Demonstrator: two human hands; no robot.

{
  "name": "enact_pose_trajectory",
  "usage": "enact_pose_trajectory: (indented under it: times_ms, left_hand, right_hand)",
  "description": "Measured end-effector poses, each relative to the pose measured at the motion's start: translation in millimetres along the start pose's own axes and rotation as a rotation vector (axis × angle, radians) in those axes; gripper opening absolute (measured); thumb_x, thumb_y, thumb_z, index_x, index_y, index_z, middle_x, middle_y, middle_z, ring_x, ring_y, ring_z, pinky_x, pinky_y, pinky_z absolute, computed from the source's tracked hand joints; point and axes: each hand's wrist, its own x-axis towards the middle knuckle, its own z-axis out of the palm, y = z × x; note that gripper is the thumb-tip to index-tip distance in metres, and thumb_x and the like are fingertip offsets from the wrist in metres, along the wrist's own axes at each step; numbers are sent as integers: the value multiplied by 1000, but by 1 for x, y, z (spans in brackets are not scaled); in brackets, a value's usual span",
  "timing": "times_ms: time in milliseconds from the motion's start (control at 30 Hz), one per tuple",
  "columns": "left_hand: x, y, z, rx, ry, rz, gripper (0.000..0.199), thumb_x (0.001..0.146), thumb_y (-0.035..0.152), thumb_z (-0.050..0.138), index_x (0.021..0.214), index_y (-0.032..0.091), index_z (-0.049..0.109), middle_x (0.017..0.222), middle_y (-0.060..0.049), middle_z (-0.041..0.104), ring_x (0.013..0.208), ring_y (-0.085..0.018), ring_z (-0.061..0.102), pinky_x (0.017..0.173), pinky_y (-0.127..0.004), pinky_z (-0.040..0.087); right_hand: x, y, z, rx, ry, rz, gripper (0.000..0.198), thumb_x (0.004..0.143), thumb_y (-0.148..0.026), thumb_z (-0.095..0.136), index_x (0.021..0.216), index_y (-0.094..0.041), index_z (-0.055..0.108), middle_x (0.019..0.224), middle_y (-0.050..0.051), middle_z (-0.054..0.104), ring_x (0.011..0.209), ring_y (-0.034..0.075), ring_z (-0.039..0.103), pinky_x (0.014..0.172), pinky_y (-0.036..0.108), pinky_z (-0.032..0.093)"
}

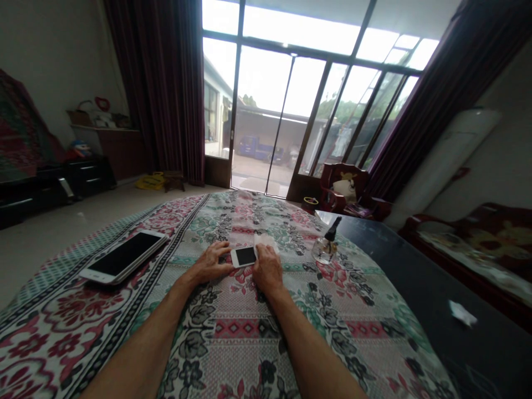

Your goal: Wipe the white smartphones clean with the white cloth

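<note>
A small white smartphone [244, 256] with a dark screen lies face up on the floral cloth, between my two hands. The thumb and fingers of my left hand [211, 262] close around its left end. My right hand [268, 269] is bent over its right end, fingers curled on a white tissue [271, 241] that shows beyond the knuckles. Part of the tissue and the phone's right edge are hidden under that hand. Off to the right stands a small clear spray bottle [324, 251] with a black nozzle.
A larger white device with a dark screen [124, 257] rests on the cloth at left. The patterned tablecloth [233, 360] covers the table. On the right, a dark tabletop [419, 288] holds a crumpled white tissue [463, 313]. Chairs and glass doors are farther back.
</note>
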Motion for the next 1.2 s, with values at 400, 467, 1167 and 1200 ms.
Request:
enact_pose_trajectory:
  times_ms: [400,467,1167,1200]
  left_hand:
    - [2,8,-7,-36,19,157,33,71,25,66,103,21,72,122,-7,63,116,-26,54,103,-39,39]
    - [2,8,-7,-39,17,176,32,72,25,65,103,21,72,121,-7,63,116,-26,54,103,-39,40]
    - [0,4,-4,0,11,6,46,70,37,70,112,19,68,135,-12,56,128,-31,46,109,-46,34]
    - [0,4,-3,2,15,11,46,70,37,70,112,19,68,134,-12,56,128,-31,47,109,-45,35]
  right_hand:
    - [-6,-31,14,226,-52,-326,31,87,-11,43,114,-17,57,111,9,63,105,19,53,94,30,38]
    - [-3,-28,15,232,-58,-346,28,87,-12,44,111,-18,58,108,8,64,103,19,53,93,30,38]
    - [17,14,2,36,28,25,31,88,-12,44,114,-16,60,108,10,64,103,20,54,91,29,35]
    - [16,11,3,38,20,6,30,88,-12,43,112,-17,60,107,9,64,103,20,53,91,29,35]
